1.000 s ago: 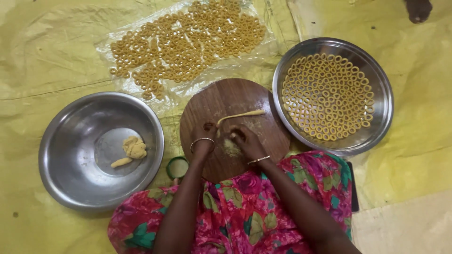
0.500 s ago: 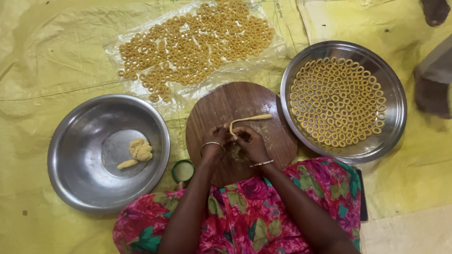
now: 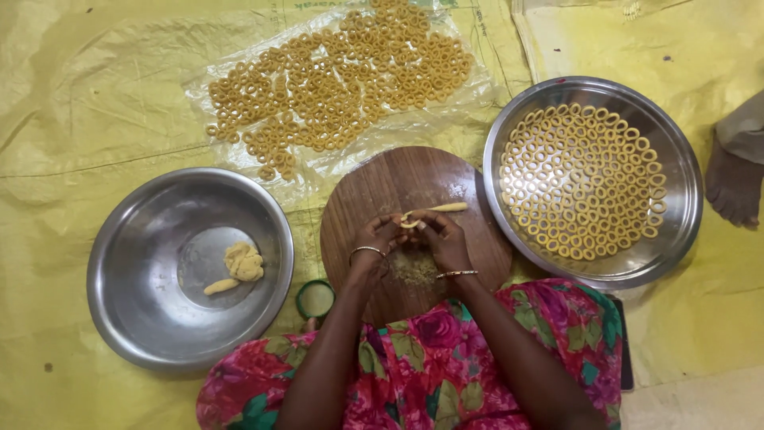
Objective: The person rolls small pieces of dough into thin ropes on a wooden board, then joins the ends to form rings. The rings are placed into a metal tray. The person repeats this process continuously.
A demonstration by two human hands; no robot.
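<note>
While both hands, left hand (image 3: 376, 236) and right hand (image 3: 440, 237), pinch one end of a dough rope (image 3: 434, 210) on the round wooden board (image 3: 374, 187), many rings fill the right tray (image 3: 683, 159); a little dough (image 3: 242, 261) remains in the left bowl (image 3: 127, 263).

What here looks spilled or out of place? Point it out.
Nothing is spilled. Only loose crumbs lie on the round wooden board below both hands, left hand and right hand, which pinch a dough strip.
</note>
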